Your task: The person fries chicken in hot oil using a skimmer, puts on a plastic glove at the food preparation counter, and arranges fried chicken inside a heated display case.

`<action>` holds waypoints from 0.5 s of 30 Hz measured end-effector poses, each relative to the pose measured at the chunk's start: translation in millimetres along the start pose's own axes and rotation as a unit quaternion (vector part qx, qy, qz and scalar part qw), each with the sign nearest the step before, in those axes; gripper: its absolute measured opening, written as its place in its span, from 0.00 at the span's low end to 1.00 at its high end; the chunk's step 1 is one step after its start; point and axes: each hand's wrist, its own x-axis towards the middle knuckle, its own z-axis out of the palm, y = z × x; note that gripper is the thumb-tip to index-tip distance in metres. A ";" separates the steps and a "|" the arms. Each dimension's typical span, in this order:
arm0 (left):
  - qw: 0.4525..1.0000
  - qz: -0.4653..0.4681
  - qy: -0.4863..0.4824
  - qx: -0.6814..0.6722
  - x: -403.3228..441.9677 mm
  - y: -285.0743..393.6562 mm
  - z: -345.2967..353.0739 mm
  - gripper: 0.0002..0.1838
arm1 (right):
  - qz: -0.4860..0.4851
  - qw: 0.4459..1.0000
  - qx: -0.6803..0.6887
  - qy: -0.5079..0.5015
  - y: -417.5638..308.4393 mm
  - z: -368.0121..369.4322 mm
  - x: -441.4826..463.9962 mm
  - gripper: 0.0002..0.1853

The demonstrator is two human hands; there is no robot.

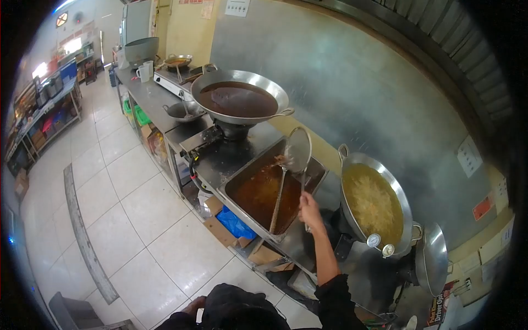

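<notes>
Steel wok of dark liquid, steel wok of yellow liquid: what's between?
Head view: a rectangular steel tray of brown liquid, a long metal utensil in it, and a round metal strainer held in the right hand.

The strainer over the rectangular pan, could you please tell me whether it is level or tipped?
The strainer in the right hand is tipped: its rim stands steeply on edge.

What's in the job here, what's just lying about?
Likely in the job:
right hand
mesh strainer it grips
steel tray of brown liquid
long-handled utensil in the tray
perhaps the frying wok

Probably just lying about:
white jugs
blue plastic
wok at far right
</notes>
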 end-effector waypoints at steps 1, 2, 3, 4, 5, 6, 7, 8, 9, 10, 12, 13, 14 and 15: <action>1.000 0.008 0.006 0.005 9.9 1.3 -6.3 0.24 | 0.002 1.000 -0.002 0.002 3.4 -4.5 4.3 0.20; 1.000 0.014 0.011 0.011 18.7 4.2 -15.5 0.24 | -0.041 0.995 -0.093 0.022 4.2 -8.3 5.7 0.22; 1.000 0.020 0.017 0.016 27.4 6.4 -26.6 0.24 | -0.083 0.979 -0.181 0.044 4.0 -12.3 6.4 0.24; 0.999 0.024 0.023 0.022 36.1 8.7 -38.7 0.24 | -0.125 0.953 -0.269 0.067 3.0 -17.2 6.8 0.26; 0.999 0.028 0.029 0.024 44.9 13.2 -52.3 0.24 | -0.063 0.959 -0.274 0.043 -5.9 -15.8 -2.9 0.26; 0.999 0.031 0.036 0.024 52.6 17.4 -65.5 0.24 | -0.064 0.958 -0.274 0.050 2.0 -20.2 1.0 0.26; 0.998 0.033 0.043 0.024 60.0 23.4 -78.0 0.24 | -0.060 0.952 -0.300 0.029 16.3 -23.9 7.2 0.25; 0.998 0.034 0.051 0.025 66.6 28.8 -89.6 0.24 | -0.058 0.943 -0.326 0.007 25.1 -27.1 10.9 0.25; 0.997 0.038 0.060 0.026 72.5 34.4 -100.2 0.25 | -0.057 0.943 -0.326 0.020 24.0 -27.0 7.4 0.25; 0.996 0.044 0.074 0.030 80.6 36.2 -102.8 0.25 | -0.061 0.942 -0.329 0.022 13.1 -22.3 0.0 0.25; 0.986 0.079 0.141 0.025 86.7 41.4 -110.6 0.18 | -0.028 0.955 -0.293 0.038 0.8 -15.0 -18.4 0.25; 0.989 0.067 0.129 0.005 84.0 50.7 -121.8 0.18 | -0.047 0.950 -0.308 0.036 15.4 -17.9 -10.1 0.25; 0.992 0.055 0.116 -0.014 82.2 57.7 -129.0 0.19 | -0.045 0.950 -0.305 0.039 16.6 -22.4 -10.9 0.25; 0.991 0.048 0.109 -0.059 82.6 58.6 -129.4 0.18 | -0.051 0.952 -0.301 0.030 16.2 -26.3 -12.2 0.24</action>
